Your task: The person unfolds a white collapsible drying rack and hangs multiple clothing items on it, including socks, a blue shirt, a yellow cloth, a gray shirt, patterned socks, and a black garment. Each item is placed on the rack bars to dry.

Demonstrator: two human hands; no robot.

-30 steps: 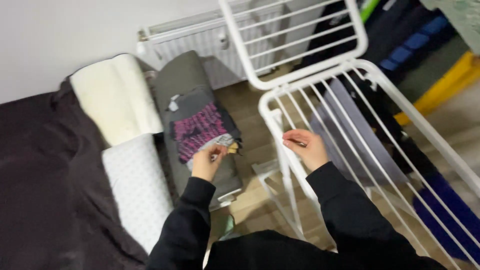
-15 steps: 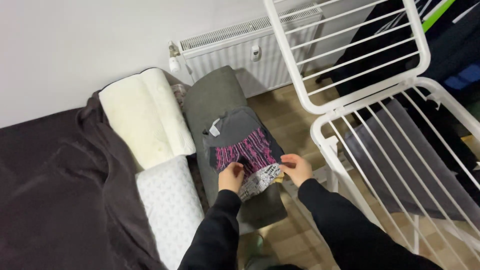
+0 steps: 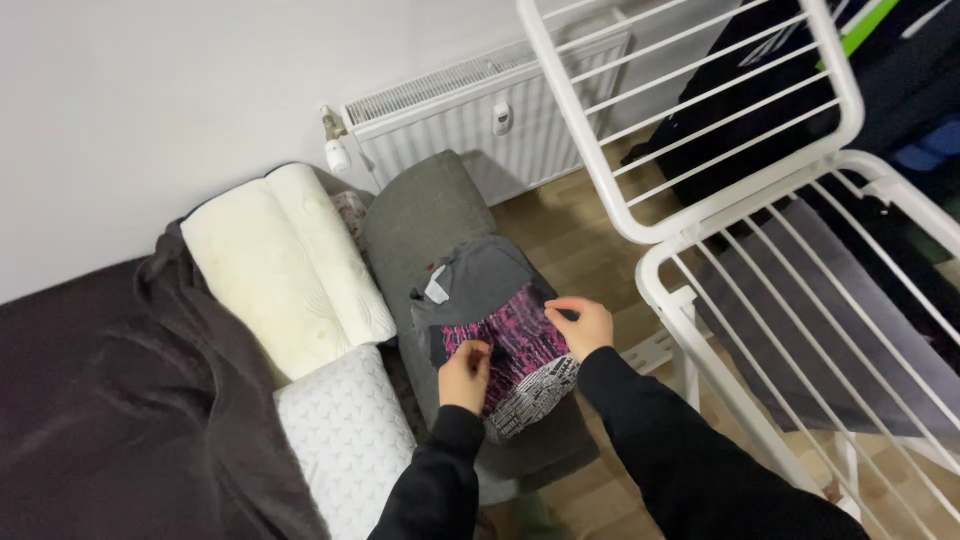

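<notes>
We see both hands on a folded shirt (image 3: 500,335), dark grey with a pink and black print. It lies on a grey cushion (image 3: 430,215) at the middle of the frame, on top of a patterned white cloth (image 3: 535,395) that sticks out at its 5 o'clock edge. Left hand (image 3: 466,375) sits at the shirt's 7 o'clock corner, grip together, fingers pinching the fabric edge. Right hand (image 3: 582,325) sits at the 3 o'clock edge, grip clamped on the shirt's side, thumb and fingers closed on the cloth. Both sleeves are black.

At 9 o'clock from the shirt we see a cream pillow (image 3: 285,265), touching the cushion. Below it, at 7 o'clock, a white quilted pillow (image 3: 345,440). Further to 9 o'clock a dark blanket (image 3: 110,400) covers the bed. At 12 o'clock a white radiator (image 3: 470,115) stands against the wall, just behind the cushion. At 3 o'clock a white drying rack (image 3: 720,210) stands near the right hand, not touching it, with a grey cloth (image 3: 850,310) hanging under its bars.
</notes>
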